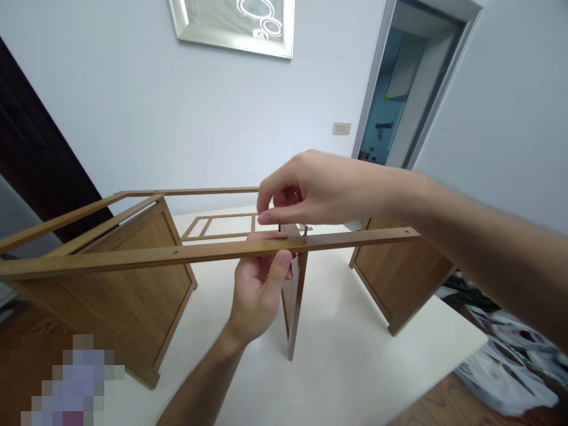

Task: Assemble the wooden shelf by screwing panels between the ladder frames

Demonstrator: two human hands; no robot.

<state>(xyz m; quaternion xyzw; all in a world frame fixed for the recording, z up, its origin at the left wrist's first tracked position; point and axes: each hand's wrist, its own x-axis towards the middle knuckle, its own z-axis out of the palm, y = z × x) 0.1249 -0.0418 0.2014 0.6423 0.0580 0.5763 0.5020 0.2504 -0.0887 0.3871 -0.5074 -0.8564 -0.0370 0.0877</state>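
A long wooden rail [213, 253] runs across the front of a wooden frame. My left hand [260, 287] grips this rail from below, thumb on the near face and fingers behind. Just right of those fingers, a small metal bolt [305, 235] stands upright in the rail, above the narrow middle panel [296, 307]. Over the rail, my right hand [306, 189] is closed, thumb and fingertips together, slightly left of the bolt. Whatever it may hold is hidden by the fingers. Wooden side panels stand left [137, 284] and right [399, 272] under the rails.
The frame stands on a white table [346, 367]. A slatted wooden piece [228, 236] lies behind it. Plastic bags [501, 373] are on the floor at right. A framed picture [235, 44] hangs on the wall beside a doorway. A pixelated patch covers the lower left.
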